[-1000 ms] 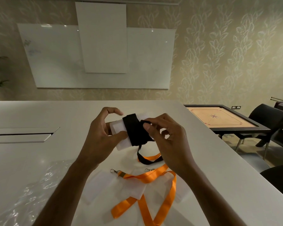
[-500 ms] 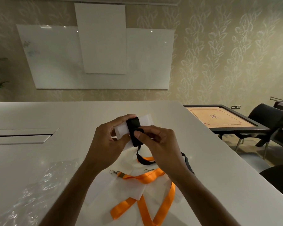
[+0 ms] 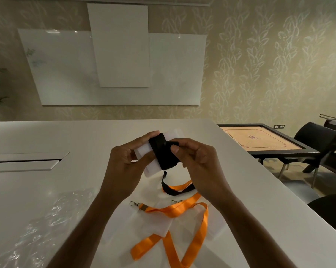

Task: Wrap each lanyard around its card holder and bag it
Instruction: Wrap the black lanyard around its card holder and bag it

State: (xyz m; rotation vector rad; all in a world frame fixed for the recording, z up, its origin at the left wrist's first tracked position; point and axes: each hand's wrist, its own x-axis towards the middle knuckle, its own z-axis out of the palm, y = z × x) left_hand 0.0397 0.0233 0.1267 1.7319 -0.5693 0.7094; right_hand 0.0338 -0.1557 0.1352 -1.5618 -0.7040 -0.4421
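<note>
- The left hand (image 3: 128, 165) holds the card holder (image 3: 143, 155) at frame centre, above the white table (image 3: 47, 190). Its thumb presses the near face, and its fingertips curl over the top edge beside the wrapped band.
- The black lanyard (image 3: 163, 153) lies in several turns around the middle of the card holder. One second ago the band sat in a looser, wider stack. It is now tighter and narrower.
- The right hand (image 3: 198, 161) pinches the strap between thumb and forefinger at the right edge of the band. The remaining fingers are curled behind it.
- The loose tail (image 3: 174, 190) hangs below the holder and rests on the table. It is shorter than half a second ago, when a loop trailed past the right wrist.
- Judgement: the wrapping step is near its end. The tail needs a few more turns or a tuck before bagging.
- The orange lanyards (image 3: 182, 211) and their clear holders lie unwrapped at lower centre, with the black tail lying over one orange strap.
- The clear plastic bags (image 3: 37, 229) lie at lower left, well apart from both hands.
- Risk: if the pinch is released early, the turns can slacken.
</note>
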